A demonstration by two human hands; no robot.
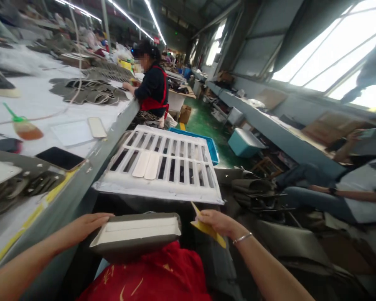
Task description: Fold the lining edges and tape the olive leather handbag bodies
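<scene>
A grey-green case with a cream inner block (pixel 139 230) rests on the red apron (pixel 175 271) over my lap. My left hand (pixel 95 223) lies on the case's left end, its fingers stretched out over the edge. To the right of the case, my right hand (pixel 214 221) pinches a yellow piece (pixel 208 233) that has a pointed tip. Ahead stands a white slatted rack (pixel 159 186), with two cream strips (pixel 146 165) lying side by side on its slats.
The white worktable (pixel 113 146) on the left bears a dark phone (pixel 60 158), an orange-filled bottle (pixel 28 129) and grey pieces (pixel 87 90). Beyond the rack is a person in red and black (pixel 153 90). A seated person (pixel 360 188) is at right.
</scene>
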